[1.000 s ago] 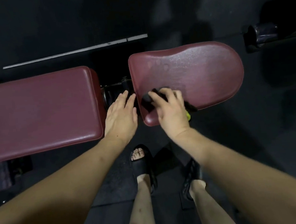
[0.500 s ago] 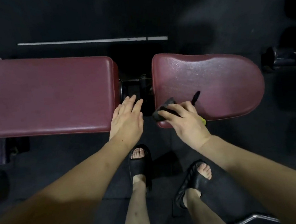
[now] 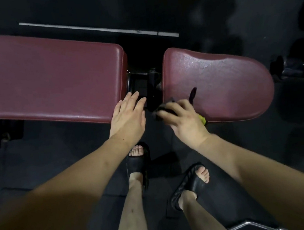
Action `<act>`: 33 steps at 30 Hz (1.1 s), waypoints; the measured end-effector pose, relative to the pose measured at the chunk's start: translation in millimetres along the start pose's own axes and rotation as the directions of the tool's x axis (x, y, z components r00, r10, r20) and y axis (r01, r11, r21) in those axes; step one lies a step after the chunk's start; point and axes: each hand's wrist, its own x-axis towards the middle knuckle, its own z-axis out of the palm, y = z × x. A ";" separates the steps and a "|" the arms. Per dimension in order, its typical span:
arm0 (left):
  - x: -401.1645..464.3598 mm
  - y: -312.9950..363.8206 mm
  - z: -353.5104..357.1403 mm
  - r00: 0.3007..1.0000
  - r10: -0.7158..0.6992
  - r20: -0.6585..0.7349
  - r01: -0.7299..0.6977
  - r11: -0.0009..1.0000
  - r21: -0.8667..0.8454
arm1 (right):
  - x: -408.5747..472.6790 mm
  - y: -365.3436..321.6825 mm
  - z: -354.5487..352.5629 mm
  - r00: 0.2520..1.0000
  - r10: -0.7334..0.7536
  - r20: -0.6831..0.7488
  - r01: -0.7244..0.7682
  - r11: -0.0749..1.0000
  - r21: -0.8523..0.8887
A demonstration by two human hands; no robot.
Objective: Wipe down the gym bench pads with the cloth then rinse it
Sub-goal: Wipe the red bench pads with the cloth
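I count two red bench pads (image 3: 51, 82) (image 3: 218, 82), one dark cloth (image 3: 167, 109), my two hands (image 3: 127, 117) (image 3: 185, 122), two black sandals (image 3: 138, 164) (image 3: 189, 183).

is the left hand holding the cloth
No, the left hand lies flat with straight fingers on the corner of the long pad, while the right hand grips the dark cloth.

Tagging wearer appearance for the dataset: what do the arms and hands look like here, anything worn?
Both forearms are bare, with no sleeves in view. The left hand and right hand wear no gloves; no rings, watch or wristbands show. The fingers are bare too. Below, the feet wear black open-toed slide sandals.
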 end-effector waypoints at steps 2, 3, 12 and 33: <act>-5.5 1.7 -0.1 1.000 0.000 0.000 0.000 1.000 -0.008 | -10.9 4.6 -3.8 0.995 -0.096 0.022 0.096 0.995 0.004; -7.4 2.0 0.1 1.000 0.002 0.003 -0.002 1.000 -0.010 | -6.6 15.2 -5.4 0.986 -0.159 0.049 0.160 0.987 -0.004; -4.9 15.8 3.1 1.000 -0.008 -0.013 0.007 0.999 -0.032 | 79.4 59.2 -12.2 0.837 0.504 -0.213 -0.525 0.850 -0.049; 32.3 55.5 4.8 0.991 0.121 0.054 -0.122 0.992 0.024 | 52.9 130.3 -48.4 0.861 0.435 -0.263 -0.482 0.864 -0.146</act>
